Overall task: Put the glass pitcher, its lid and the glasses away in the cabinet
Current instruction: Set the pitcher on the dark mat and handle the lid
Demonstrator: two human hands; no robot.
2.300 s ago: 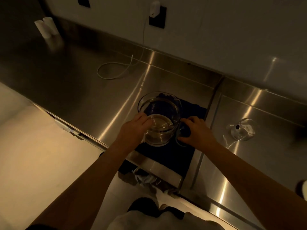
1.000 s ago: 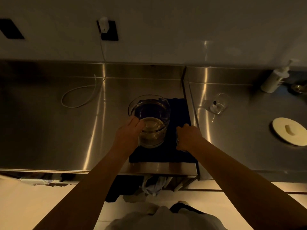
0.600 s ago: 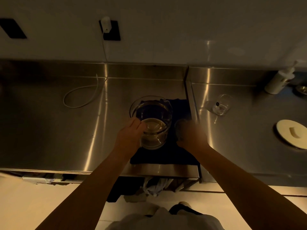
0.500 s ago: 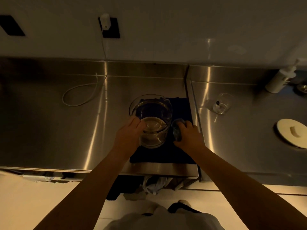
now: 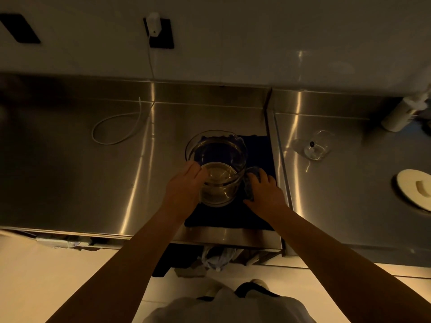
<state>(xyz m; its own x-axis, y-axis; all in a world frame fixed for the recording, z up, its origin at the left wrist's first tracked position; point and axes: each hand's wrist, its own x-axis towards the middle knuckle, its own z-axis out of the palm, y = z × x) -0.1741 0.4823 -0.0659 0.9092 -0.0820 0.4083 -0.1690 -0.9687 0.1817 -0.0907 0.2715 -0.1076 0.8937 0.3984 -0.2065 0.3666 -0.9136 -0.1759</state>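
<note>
Kitchen: stainless-steel counter (image 5: 116, 171), soap dispenser (image 5: 401, 115)

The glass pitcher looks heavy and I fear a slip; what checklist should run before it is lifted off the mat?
1. Left hand holds the glass pitcher by its wall: ok.
2. Right hand curled round the handle: ok.
3. Pitcher upright on the dark mat: ok.
4. Pitcher empty: cannot tell, glare hides it.
5. Lid and glass lie apart to the right, out of the way: ok.
6. Cabinet open and ready: cannot tell, not in view.
</note>
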